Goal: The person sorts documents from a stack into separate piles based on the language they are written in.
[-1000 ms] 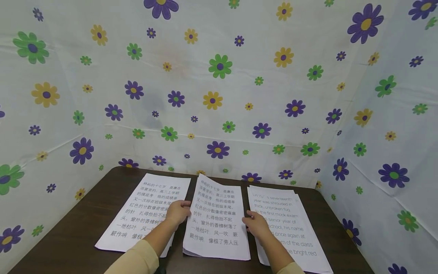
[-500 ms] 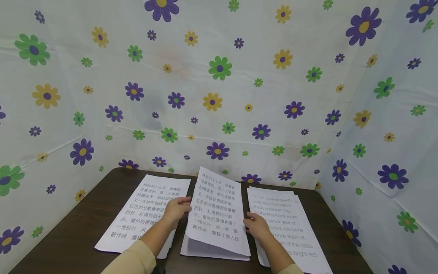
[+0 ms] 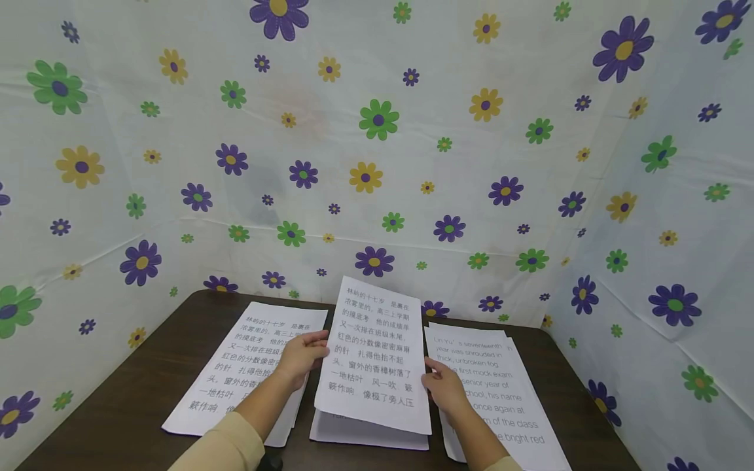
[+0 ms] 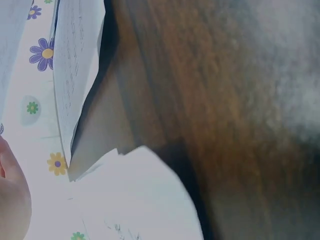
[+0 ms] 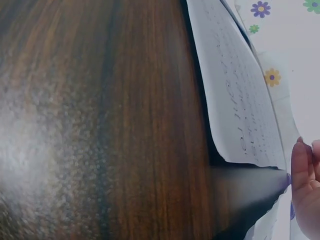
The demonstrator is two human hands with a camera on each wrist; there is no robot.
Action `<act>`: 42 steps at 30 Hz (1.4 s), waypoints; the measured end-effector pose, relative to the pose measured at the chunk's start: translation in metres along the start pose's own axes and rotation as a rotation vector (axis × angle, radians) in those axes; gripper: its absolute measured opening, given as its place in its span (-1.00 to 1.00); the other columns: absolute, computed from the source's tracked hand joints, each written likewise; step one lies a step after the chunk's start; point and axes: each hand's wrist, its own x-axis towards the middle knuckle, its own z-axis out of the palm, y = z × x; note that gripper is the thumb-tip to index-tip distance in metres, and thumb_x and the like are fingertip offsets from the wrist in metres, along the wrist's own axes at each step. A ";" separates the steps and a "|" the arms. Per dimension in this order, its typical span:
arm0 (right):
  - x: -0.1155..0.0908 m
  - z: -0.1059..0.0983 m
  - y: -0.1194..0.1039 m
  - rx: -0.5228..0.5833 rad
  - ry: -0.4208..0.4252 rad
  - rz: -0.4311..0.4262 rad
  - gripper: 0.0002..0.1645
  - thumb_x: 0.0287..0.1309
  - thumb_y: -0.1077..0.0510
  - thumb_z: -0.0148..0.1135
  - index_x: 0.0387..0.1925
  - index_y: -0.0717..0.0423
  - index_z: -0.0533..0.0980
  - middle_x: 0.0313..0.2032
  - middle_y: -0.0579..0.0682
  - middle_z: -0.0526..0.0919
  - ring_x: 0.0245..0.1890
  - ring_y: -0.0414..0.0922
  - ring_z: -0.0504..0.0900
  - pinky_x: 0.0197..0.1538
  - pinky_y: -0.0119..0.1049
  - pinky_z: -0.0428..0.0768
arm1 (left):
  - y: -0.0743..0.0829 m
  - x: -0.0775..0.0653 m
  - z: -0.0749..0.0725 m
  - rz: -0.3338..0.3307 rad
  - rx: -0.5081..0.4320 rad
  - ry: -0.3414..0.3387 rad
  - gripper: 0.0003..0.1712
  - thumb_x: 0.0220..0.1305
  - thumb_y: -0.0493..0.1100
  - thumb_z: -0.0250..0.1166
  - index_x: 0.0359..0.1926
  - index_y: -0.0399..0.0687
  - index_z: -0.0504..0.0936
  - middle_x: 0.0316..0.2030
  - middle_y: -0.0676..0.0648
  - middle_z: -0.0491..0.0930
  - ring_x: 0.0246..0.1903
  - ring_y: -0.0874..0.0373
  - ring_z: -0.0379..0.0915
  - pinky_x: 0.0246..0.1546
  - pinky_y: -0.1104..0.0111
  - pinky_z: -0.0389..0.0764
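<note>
In the head view, a white sheet of paper [image 3: 371,350] printed with Chinese characters is raised and tilted, its far end highest. My left hand [image 3: 299,356] holds its left edge, and my right hand [image 3: 444,389] pinches its right edge. Whether one sheet or more is held, I cannot tell. Below it, more white paper [image 3: 371,437] lies on the table, mostly covered. In the wrist views only part of the left hand [image 4: 12,195] and the fingers of the right hand [image 5: 302,170] show at the frame edges.
A stack of Chinese-printed paper [image 3: 206,379] lies at the left, partly behind the left arm. At the right is a stack of English-printed paper [image 3: 501,392]. The dark wooden table [image 3: 118,405] meets a flower-patterned cloth [image 3: 377,196] at the back and sides.
Both hands have lifted the printed sheet off the middle papers, raising and tilting it. The paper beneath now shows at the near end. Side stacks stay in place.
</note>
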 end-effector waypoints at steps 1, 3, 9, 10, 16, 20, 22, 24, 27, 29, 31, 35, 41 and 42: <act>0.000 0.000 -0.001 0.009 0.002 0.002 -0.36 0.20 0.19 0.11 0.33 0.23 0.36 -0.24 0.07 0.65 -0.32 -0.12 0.59 -0.27 -0.29 0.62 | 0.001 0.000 -0.001 0.002 0.008 0.000 -0.48 0.18 -0.44 0.21 0.21 -0.35 0.49 -0.12 -0.21 0.66 -0.25 0.17 0.63 -0.13 0.27 0.71; -0.001 -0.001 -0.003 0.026 0.006 -0.007 -0.36 0.21 0.19 0.11 0.33 0.23 0.36 -0.24 0.05 0.65 -0.32 -0.14 0.60 -0.26 -0.28 0.64 | 0.004 -0.001 -0.002 0.003 0.014 -0.002 -0.48 0.18 -0.44 0.21 0.21 -0.35 0.49 -0.13 -0.21 0.66 -0.27 0.17 0.63 -0.14 0.25 0.72; -0.007 -0.006 -0.012 0.073 0.015 -0.054 -0.38 0.23 0.21 0.13 0.33 0.24 0.36 -0.22 0.07 0.71 -0.34 -0.17 0.64 -0.25 -0.28 0.68 | 0.014 -0.001 -0.006 0.009 0.022 0.002 -0.48 0.19 -0.43 0.22 0.21 -0.30 0.51 -0.17 -0.15 0.63 -0.28 0.19 0.60 -0.15 0.27 0.72; -0.008 -0.007 -0.014 0.078 0.016 -0.062 -0.38 0.24 0.21 0.12 0.33 0.24 0.35 -0.21 0.08 0.71 -0.35 -0.17 0.64 -0.26 -0.29 0.68 | 0.016 -0.002 -0.006 0.010 0.027 0.004 -0.49 0.19 -0.42 0.22 0.21 -0.30 0.51 -0.18 -0.15 0.63 -0.28 0.18 0.60 -0.16 0.28 0.71; -0.014 -0.011 -0.026 0.106 0.023 -0.094 -0.41 0.27 0.21 0.10 0.33 0.24 0.36 -0.20 0.09 0.70 -0.36 -0.17 0.64 -0.28 -0.31 0.66 | 0.023 -0.003 -0.010 0.012 0.051 0.017 -0.50 0.21 -0.37 0.24 0.21 -0.26 0.52 -0.16 -0.14 0.62 -0.24 0.17 0.59 -0.14 0.30 0.71; -0.016 -0.013 -0.032 0.108 0.032 -0.112 -0.42 0.29 0.21 0.09 0.33 0.22 0.37 -0.19 0.09 0.70 -0.35 -0.17 0.65 -0.26 -0.31 0.66 | 0.027 -0.005 -0.013 0.034 0.058 0.013 -0.49 0.23 -0.37 0.23 0.23 -0.28 0.50 -0.14 -0.16 0.61 -0.23 0.17 0.60 -0.12 0.27 0.71; -0.017 -0.014 -0.035 0.099 0.037 -0.120 -0.42 0.30 0.21 0.09 0.33 0.22 0.37 -0.18 0.09 0.70 -0.34 -0.17 0.65 -0.24 -0.29 0.67 | 0.028 -0.005 -0.014 0.035 0.061 0.015 -0.49 0.24 -0.36 0.23 0.24 -0.28 0.49 -0.13 -0.16 0.61 -0.22 0.17 0.60 -0.10 0.27 0.71; -0.018 -0.014 -0.038 0.096 0.042 -0.119 -0.42 0.30 0.20 0.09 0.34 0.19 0.37 -0.18 0.08 0.70 -0.33 -0.18 0.64 -0.20 -0.28 0.68 | 0.030 -0.006 -0.016 0.037 0.056 0.015 -0.48 0.24 -0.37 0.22 0.25 -0.28 0.48 -0.12 -0.16 0.61 -0.21 0.18 0.60 -0.09 0.27 0.71; -0.019 -0.014 -0.042 0.094 0.048 -0.126 -0.42 0.31 0.19 0.09 0.34 0.18 0.36 -0.17 0.07 0.69 -0.32 -0.17 0.64 -0.17 -0.25 0.69 | 0.032 -0.006 -0.019 0.041 0.045 0.017 -0.48 0.24 -0.37 0.22 0.25 -0.28 0.48 -0.11 -0.16 0.60 -0.21 0.18 0.60 -0.08 0.27 0.71; -0.020 -0.012 -0.045 0.100 0.049 -0.127 -0.42 0.31 0.19 0.10 0.35 0.16 0.36 -0.18 0.07 0.68 -0.31 -0.16 0.62 -0.15 -0.25 0.69 | 0.034 -0.006 -0.022 0.046 0.039 0.016 -0.48 0.24 -0.37 0.21 0.25 -0.29 0.47 -0.11 -0.16 0.60 -0.21 0.19 0.60 -0.08 0.28 0.71; -0.021 -0.010 -0.048 0.105 0.052 -0.133 -0.42 0.30 0.20 0.10 0.34 0.16 0.37 -0.18 0.07 0.68 -0.31 -0.16 0.61 -0.14 -0.22 0.69 | 0.035 -0.006 -0.026 0.047 0.038 0.020 -0.48 0.24 -0.37 0.21 0.25 -0.28 0.47 -0.12 -0.14 0.60 -0.21 0.20 0.60 -0.09 0.29 0.71; -0.024 -0.004 -0.055 0.121 0.041 -0.162 -0.42 0.29 0.23 0.11 0.33 0.19 0.37 -0.22 0.08 0.68 -0.31 -0.15 0.60 -0.14 -0.18 0.70 | 0.037 -0.008 -0.035 0.049 0.040 0.024 -0.47 0.25 -0.37 0.21 0.26 -0.28 0.47 -0.13 -0.11 0.59 -0.22 0.21 0.59 -0.11 0.35 0.70; -0.027 0.006 -0.063 0.150 0.003 -0.185 -0.42 0.28 0.25 0.11 0.34 0.21 0.36 -0.21 0.10 0.70 -0.35 -0.15 0.64 -0.21 -0.24 0.71 | 0.040 -0.011 -0.051 0.050 0.045 0.024 -0.45 0.26 -0.37 0.20 0.28 -0.32 0.43 -0.14 -0.10 0.59 -0.24 0.24 0.57 -0.15 0.40 0.68; -0.027 0.007 -0.064 0.149 0.001 -0.184 -0.41 0.28 0.24 0.12 0.34 0.21 0.36 -0.20 0.10 0.69 -0.35 -0.16 0.65 -0.20 -0.23 0.71 | 0.041 -0.012 -0.053 0.052 0.045 0.024 -0.45 0.26 -0.37 0.20 0.29 -0.33 0.42 -0.14 -0.10 0.59 -0.24 0.24 0.57 -0.15 0.40 0.68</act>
